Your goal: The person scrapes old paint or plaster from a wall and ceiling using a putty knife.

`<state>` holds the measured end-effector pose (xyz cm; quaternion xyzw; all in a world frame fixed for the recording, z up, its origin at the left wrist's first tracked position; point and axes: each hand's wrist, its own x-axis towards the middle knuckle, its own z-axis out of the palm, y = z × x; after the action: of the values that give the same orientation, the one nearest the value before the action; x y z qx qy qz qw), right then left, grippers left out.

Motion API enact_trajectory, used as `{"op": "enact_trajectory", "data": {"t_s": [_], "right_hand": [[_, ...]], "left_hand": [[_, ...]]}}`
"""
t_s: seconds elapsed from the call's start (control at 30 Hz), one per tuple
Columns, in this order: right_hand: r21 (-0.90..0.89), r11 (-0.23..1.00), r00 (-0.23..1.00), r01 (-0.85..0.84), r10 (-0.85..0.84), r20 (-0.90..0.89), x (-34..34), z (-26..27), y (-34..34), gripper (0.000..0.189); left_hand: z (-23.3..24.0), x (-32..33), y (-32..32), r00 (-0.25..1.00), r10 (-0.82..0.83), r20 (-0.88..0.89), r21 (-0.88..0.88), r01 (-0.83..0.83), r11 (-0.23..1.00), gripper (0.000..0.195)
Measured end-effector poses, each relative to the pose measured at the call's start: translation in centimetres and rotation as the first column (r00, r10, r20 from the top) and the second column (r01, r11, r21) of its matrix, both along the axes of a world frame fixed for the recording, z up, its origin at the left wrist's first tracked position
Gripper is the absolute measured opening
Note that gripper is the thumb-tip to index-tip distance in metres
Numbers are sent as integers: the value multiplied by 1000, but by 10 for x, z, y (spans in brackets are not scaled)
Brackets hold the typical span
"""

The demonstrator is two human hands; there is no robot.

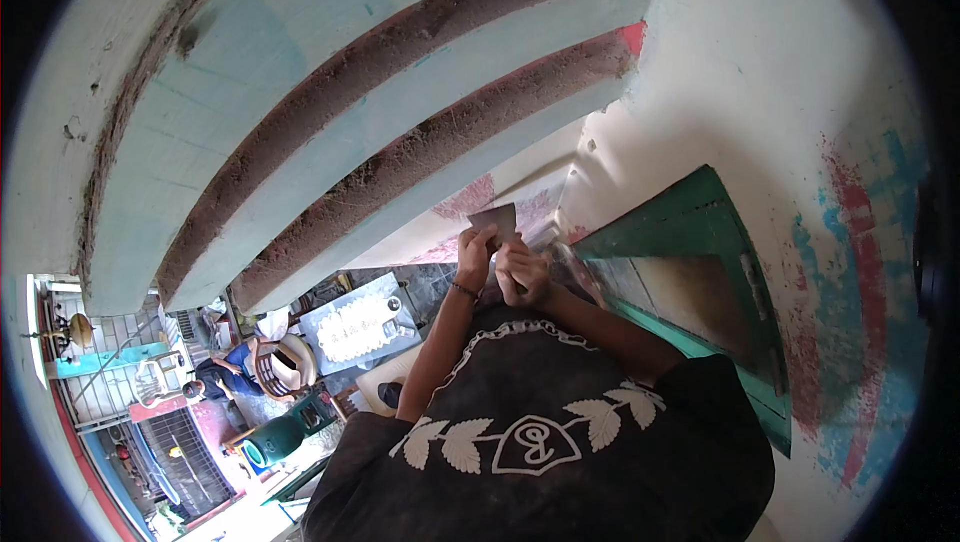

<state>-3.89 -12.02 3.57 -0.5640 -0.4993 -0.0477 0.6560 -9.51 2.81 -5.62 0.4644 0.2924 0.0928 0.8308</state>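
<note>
Both my hands are raised together in front of me, near the middle of the view. A flat, dull metal blade, which looks like a scraper or putty knife (496,221), stands up between them. My left hand (478,245) pinches the blade's lower part between thumb and fingers. My right hand (523,272) is closed round its handle, which is mostly hidden by the fingers. Behind the blade is a white wall with patches of worn pink paint (466,199). Whether the blade touches the wall cannot be told.
Stepped pale-green ledges with rough brown edges (360,167) curve overhead. A green-framed wooden door or shutter (660,227) stands at the right, beside a wall of peeling blue and red paint (855,242). Lower left, a person (225,377) sits near a table (311,332) and a green barrel (274,441).
</note>
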Motion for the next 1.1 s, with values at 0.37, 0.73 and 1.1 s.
{"op": "enact_trajectory", "data": {"t_s": [0.37, 0.73, 1.1], "right_hand": [[-108, 989, 983, -102, 84, -161, 11, -8, 13, 18], [-23, 991, 989, 131, -132, -64, 3, 22, 16, 19], [64, 994, 993, 87, -81, -91, 2, -3, 18, 19]], "left_hand": [[-25, -5, 14, 971, -63, -233, 588, 192, 785, 31], [30, 16, -17, 997, 68, -26, -94, -70, 993, 29], [-43, 14, 14, 999, -37, -38, -134, 31, 991, 31]]}}
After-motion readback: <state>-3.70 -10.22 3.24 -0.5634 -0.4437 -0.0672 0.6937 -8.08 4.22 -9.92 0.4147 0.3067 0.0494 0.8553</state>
